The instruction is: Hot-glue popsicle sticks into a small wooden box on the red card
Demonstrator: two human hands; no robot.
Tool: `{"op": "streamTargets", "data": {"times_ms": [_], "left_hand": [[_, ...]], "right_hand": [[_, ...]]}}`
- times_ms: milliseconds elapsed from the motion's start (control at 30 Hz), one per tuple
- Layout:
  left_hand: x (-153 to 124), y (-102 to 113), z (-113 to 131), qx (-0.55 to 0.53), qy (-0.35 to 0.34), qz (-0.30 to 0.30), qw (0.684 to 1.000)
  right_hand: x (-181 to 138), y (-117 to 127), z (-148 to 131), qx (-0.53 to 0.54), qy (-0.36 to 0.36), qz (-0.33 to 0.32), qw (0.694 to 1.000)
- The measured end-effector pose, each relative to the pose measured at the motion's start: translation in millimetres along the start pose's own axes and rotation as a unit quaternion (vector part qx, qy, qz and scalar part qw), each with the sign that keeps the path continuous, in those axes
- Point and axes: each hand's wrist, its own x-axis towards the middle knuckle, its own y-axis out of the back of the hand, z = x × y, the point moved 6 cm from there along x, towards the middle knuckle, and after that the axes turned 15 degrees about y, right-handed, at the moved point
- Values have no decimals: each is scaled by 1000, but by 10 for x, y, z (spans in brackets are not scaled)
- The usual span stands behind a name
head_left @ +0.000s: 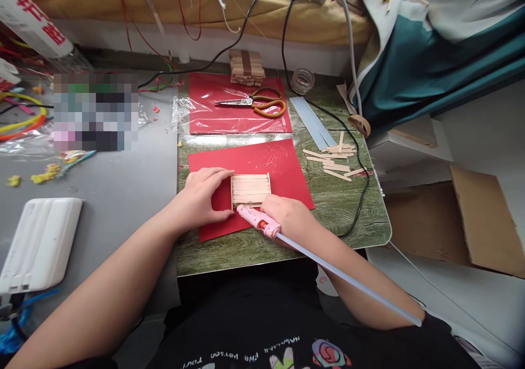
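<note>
A small panel of wooden craft sticks lies on a red sheet of paper on a green table mat. My left hand rests on the red sheet with its fingers pressed against the panel's left edge. My right hand grips a pink hot glue gun, whose nozzle points at the panel's near edge. A long clear glue stick juts from the back of the gun over my right forearm.
Loose craft sticks and clear glue sticks lie to the right. Scissors rest on a second red sheet, behind them a bundle of sticks. A black cable runs along the mat. A white device sits at left.
</note>
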Motion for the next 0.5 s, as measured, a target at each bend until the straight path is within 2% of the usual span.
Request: {"op": "streamTargets", "data": {"times_ms": [167,367,500], "left_hand": [[1,7,9,-1,2,-2,1000],[3,0,-5,-8,5,-4,1000],[3,-2,-9,-9,3,1,1000]], "right_hand": [[-27,115,-44,75,5,25,997],[5,307,-7,174,-88,65,979],[83,354,66,189,-128,78,970]]}}
